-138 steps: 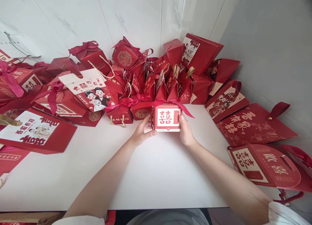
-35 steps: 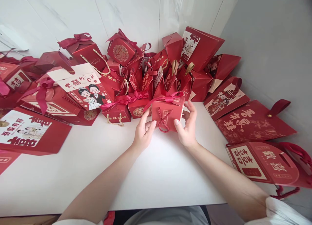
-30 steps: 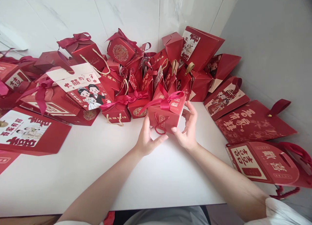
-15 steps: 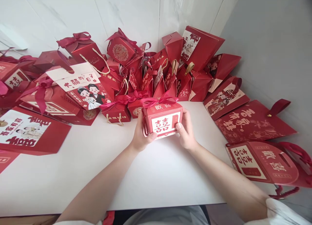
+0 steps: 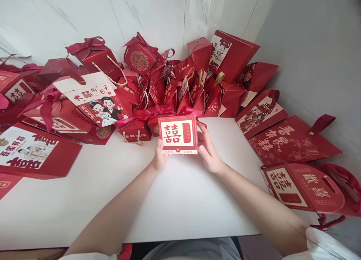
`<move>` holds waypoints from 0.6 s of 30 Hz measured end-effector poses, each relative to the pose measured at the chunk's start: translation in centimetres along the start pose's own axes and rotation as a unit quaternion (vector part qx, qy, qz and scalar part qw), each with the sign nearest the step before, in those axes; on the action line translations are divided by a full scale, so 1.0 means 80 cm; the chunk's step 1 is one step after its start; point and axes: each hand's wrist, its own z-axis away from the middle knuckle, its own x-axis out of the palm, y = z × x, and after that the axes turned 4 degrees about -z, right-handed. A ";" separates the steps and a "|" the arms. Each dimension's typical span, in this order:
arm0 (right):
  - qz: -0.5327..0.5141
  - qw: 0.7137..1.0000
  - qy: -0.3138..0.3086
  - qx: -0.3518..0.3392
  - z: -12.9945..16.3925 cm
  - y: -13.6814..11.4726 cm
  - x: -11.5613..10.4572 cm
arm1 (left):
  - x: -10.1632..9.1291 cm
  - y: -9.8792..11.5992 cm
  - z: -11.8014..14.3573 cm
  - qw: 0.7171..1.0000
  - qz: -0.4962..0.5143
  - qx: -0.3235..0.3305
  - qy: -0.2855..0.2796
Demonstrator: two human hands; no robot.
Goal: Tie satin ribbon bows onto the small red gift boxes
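Observation:
Between my two hands is a small red gift box with a cream panel, a red double-happiness character and a dark red label. Its printed front faces me almost squarely, and a pink ribbon bow shows behind its top edge. My left hand grips the lower left corner, thumb on the front edge. On the right side, my right hand holds the box with fingers behind it and thumb near the lower corner. A red twisted cord sticks out at the upper right.
Many red gift boxes with ribbons and cords crowd the back of the white table. A box with a cartoon couple leans at left. Flat-lying boxes, including a handled one, line the right side. A marble-patterned wall stands behind.
The box has tilted and turned in my hands, so its front now faces me and its top is mostly out of sight. It also shifted slightly left.

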 end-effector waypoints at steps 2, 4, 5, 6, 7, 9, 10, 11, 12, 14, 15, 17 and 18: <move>0.005 1.000 0.001 -0.002 0.000 0.001 0.000 | -0.001 -0.001 0.000 1.000 0.000 -0.004 0.006; 0.012 1.000 0.002 -0.005 0.000 0.002 -0.001 | -0.002 -0.002 0.000 1.000 0.004 -0.008 0.010; 0.016 1.000 0.005 -0.008 0.000 0.003 -0.001 | -0.002 -0.003 0.000 1.000 0.008 -0.008 0.011; 0.020 1.000 0.009 -0.014 0.000 0.004 -0.002 | -0.001 -0.003 0.000 1.000 0.011 -0.006 0.011; 0.025 0.999 0.017 -0.023 0.000 0.004 -0.002 | -0.001 -0.003 0.000 1.000 0.015 -0.004 0.010; 0.043 0.996 0.053 -0.049 -0.001 0.006 -0.003 | 0.000 -0.002 -0.001 1.000 0.017 -0.007 0.002; 0.057 0.993 0.083 -0.061 -0.001 0.006 -0.003 | 0.001 0.000 -0.002 1.000 0.016 -0.013 -0.002; 0.071 0.988 0.117 -0.067 -0.002 0.005 -0.002 | 0.001 0.002 -0.004 1.000 0.014 -0.021 -0.006; 0.083 0.983 0.151 -0.068 -0.003 0.005 -0.001 | 0.001 0.004 -0.005 0.999 0.015 -0.030 -0.009; 0.089 0.974 0.199 -0.063 -0.004 0.002 0.001 | 0.000 0.007 -0.009 0.999 0.030 -0.040 -0.008; 0.086 0.972 0.208 -0.062 -0.005 -0.001 0.003 | 0.000 0.008 -0.010 0.998 0.043 -0.041 -0.005; 0.092 0.972 0.209 -0.061 -0.005 -0.005 0.006 | -0.001 0.009 -0.012 0.997 0.068 -0.045 0.001; 0.101 0.972 0.204 -0.062 -0.004 -0.008 0.007 | -0.002 0.009 -0.013 0.996 0.075 -0.049 0.005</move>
